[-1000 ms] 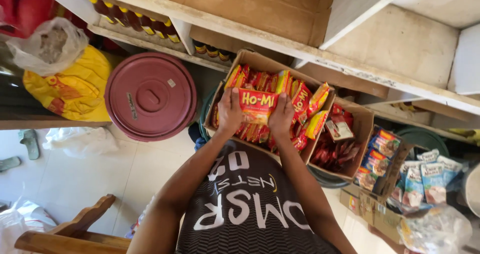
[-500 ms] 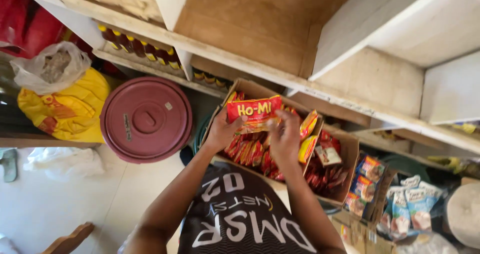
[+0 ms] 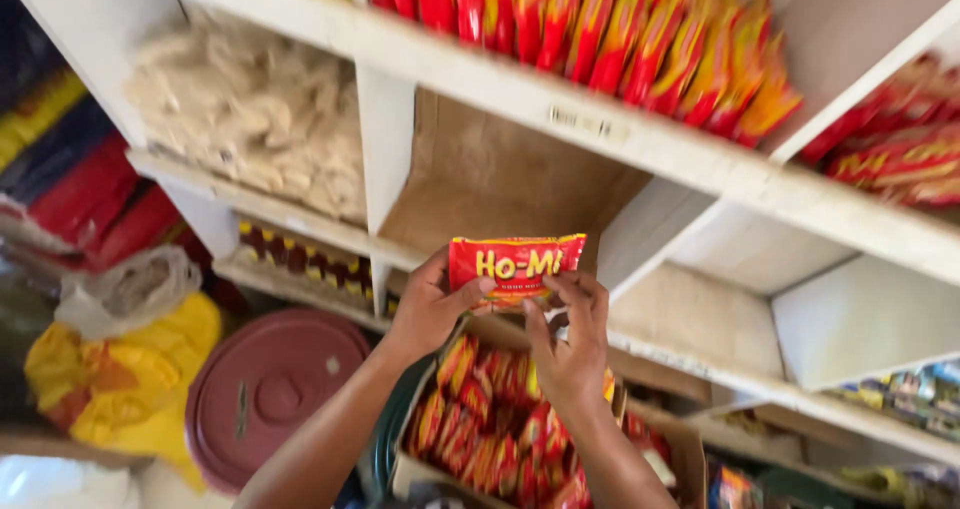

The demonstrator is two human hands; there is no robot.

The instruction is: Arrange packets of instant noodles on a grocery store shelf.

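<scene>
Both my hands hold up a stack of red and yellow noodle packets (image 3: 516,266) in front of an empty shelf compartment (image 3: 500,174) lined with brown cardboard. My left hand (image 3: 432,304) grips the stack's left end, my right hand (image 3: 572,344) its right end and underside. Below my hands stands an open cardboard box (image 3: 690,449) filled with several more of the same red packets (image 3: 490,419).
The white shelf unit (image 3: 640,139) carries a row of upright red and yellow packets (image 3: 610,29) on top and pale packages (image 3: 260,119) at the left. A maroon round lid (image 3: 270,394) and a yellow bag (image 3: 130,369) sit low at the left.
Both hands have lifted the packets out of the box up to the level of the empty compartment. The view has tilted upward toward the shelves.
</scene>
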